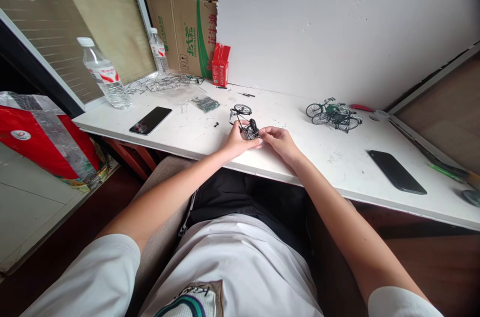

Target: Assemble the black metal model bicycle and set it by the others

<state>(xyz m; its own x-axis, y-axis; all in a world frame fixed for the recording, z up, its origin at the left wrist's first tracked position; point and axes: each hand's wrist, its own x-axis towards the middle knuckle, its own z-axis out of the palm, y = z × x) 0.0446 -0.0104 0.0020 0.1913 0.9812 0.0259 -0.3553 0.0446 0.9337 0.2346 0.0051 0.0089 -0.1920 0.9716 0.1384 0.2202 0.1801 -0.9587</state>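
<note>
A small black model bicycle (243, 109) is held close to the table's front edge, one wheel pointing away from me. My left hand (240, 142) is closed around its near end, thumb and fingers over the rear wheel and seat area. From the other side, my right hand (279, 141) pinches at the same end with thumb and forefinger; whatever sits between those fingertips is too small to make out. The near wheel is partly covered by my fingers. To the left of the bicycle lies a tiny black part (216, 124).
Finished-looking model bicycles (333, 114) stand at the right. Phones lie at left (150, 120) and right (397, 172). Water bottles (108, 79), part frames (165, 83), a bagged part set (207, 103), a red box (220, 66) and a carton (183, 32) occupy the back left.
</note>
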